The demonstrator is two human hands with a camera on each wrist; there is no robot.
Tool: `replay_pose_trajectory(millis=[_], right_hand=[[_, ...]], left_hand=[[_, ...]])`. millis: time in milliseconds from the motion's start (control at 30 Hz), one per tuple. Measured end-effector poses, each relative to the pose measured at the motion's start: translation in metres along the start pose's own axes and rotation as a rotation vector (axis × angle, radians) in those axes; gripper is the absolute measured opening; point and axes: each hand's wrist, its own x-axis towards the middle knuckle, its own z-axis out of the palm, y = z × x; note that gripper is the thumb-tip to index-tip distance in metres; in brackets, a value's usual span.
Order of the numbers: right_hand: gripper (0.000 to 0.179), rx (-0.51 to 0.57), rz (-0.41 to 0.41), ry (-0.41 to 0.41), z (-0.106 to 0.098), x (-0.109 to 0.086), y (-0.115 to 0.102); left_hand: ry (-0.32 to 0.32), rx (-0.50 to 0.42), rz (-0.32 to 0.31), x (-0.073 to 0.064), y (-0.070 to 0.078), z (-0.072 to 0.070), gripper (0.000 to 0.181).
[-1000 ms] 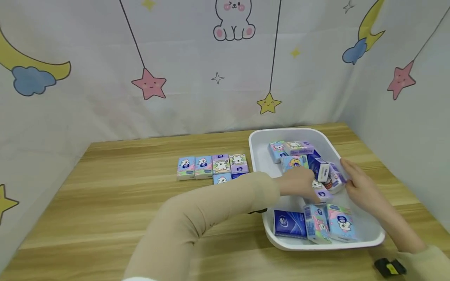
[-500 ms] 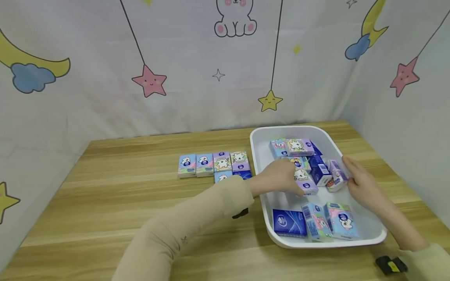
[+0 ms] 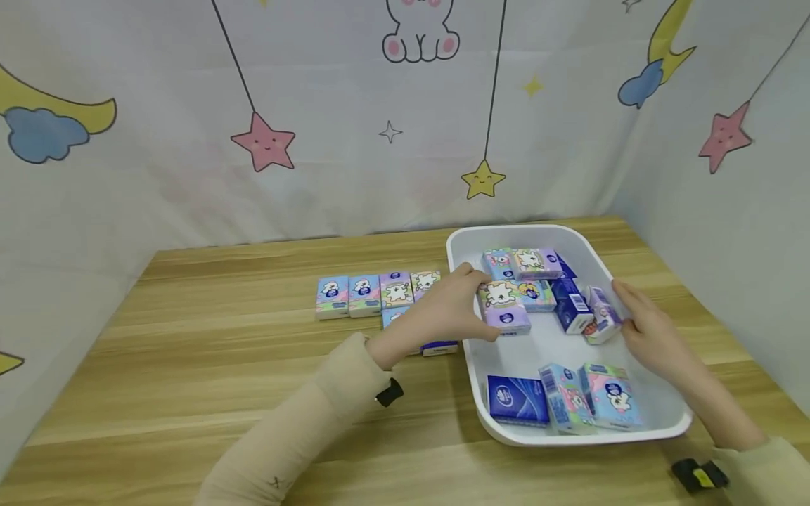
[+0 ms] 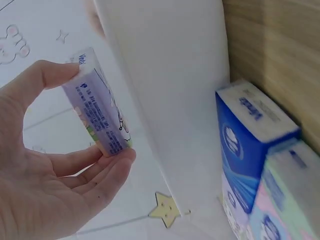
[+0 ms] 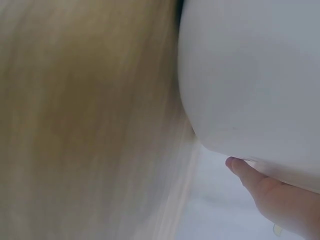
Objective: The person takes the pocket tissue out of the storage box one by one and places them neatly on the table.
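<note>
1. Left sleeve (image 3: 310, 429), lower centre of the head view: we see a long sleeve of plain cream-beige cloth, ending at the wrist in a broad cuff (image 3: 357, 369).
2. Stitch mark (image 3: 276, 483), bottom of the frame: we note a small, dark, cross-shaped mark on that sleeve.
3. Black fitting (image 3: 389, 392), right of the cuff: we find a small, dark, angular piece at the wrist.
4. Left hand (image 3: 452, 306), centre: we observe it bare.
5. Right hand (image 3: 652, 337), right of centre: likewise bare.
6. Right sleeve (image 3: 768, 471), lower right corner: we see matching cream-beige cloth.
7. Black block (image 3: 686, 474), beside it: we distinguish a yellow patch (image 3: 703, 478).
</note>
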Motion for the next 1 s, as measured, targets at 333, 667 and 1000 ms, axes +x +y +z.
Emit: replay_pose_trajectory(millis=[333,667,1000], right_hand=[[0.061,0.003,-0.004,0.005,0.002,0.000,-0.001],[0.061,0.004,-0.013,0.015,0.001,0.001,-0.002],[0.061,0.001,0.000,0.006,0.001,0.000,-0.001]], left_hand=[[0.103,-0.175,-0.049,-0.030,-0.039,-0.017,0.077],[0.114,-0.181,-0.119,-0.057,-0.077,-0.031,0.082],[0.111,-0.176,-0.155,-0.069,-0.104,-0.028,0.080]])
